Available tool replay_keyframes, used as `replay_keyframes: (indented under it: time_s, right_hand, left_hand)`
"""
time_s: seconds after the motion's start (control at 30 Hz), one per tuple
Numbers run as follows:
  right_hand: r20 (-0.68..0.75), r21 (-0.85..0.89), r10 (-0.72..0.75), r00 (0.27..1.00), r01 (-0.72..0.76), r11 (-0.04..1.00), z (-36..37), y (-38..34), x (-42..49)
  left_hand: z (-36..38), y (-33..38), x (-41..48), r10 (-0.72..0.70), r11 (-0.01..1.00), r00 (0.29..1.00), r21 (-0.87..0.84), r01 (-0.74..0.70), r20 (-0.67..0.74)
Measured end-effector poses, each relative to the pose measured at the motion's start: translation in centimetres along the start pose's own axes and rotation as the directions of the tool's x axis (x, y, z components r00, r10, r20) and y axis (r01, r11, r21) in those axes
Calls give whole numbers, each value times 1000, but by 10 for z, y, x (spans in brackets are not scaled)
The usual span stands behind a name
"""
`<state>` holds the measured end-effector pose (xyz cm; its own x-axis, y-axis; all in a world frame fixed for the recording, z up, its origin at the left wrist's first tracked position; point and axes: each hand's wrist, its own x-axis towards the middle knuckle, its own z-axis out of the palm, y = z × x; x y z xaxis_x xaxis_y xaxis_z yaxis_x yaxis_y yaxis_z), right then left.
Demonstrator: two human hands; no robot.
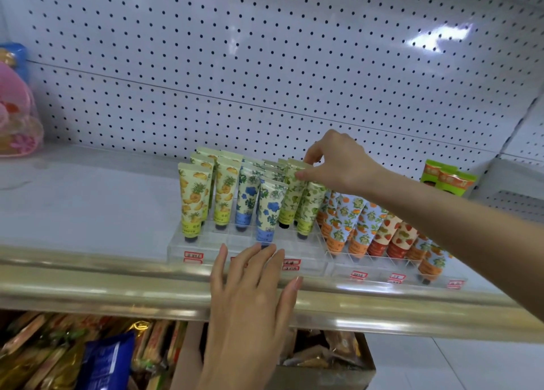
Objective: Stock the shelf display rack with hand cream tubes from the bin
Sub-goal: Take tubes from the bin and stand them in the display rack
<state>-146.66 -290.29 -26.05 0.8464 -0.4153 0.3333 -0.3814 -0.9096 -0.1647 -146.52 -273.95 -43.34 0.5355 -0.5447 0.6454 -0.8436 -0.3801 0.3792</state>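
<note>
Seating step: your right hand [338, 165] pinches the green tube [290, 201] by its top, cap at its rack [179, 252] slot. Your left hand [250, 286], fingers straight, steadies the front. Next: push it straight down.

Red-bordered price labels [193, 255] on the clear rack [176, 249] are too blurred to read.

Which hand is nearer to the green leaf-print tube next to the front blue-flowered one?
Right. The right hand pinches the top of the green tube; the left hand is down at the front of the rack.
</note>
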Motion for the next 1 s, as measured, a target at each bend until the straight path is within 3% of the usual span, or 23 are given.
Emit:
replay_keyframes:
  time_s: [0.67, 0.9, 1.0]
  right_hand:
    - [77, -25, -40, 996, 42, 999, 3, 4, 0]
    - [132, -33, -131, 983, 137, 990, -20, 7, -13]
    - [239, -151, -157, 958, 197, 969, -28, 11, -32]
  left_hand:
    - [4, 3, 4, -25, 998, 998, -52, 22, -58]
    - [-4, 11, 3, -39, 998, 998, -41, 41, 43]
    - [-10, 15, -2, 2, 1000, 997, -20, 0, 82]
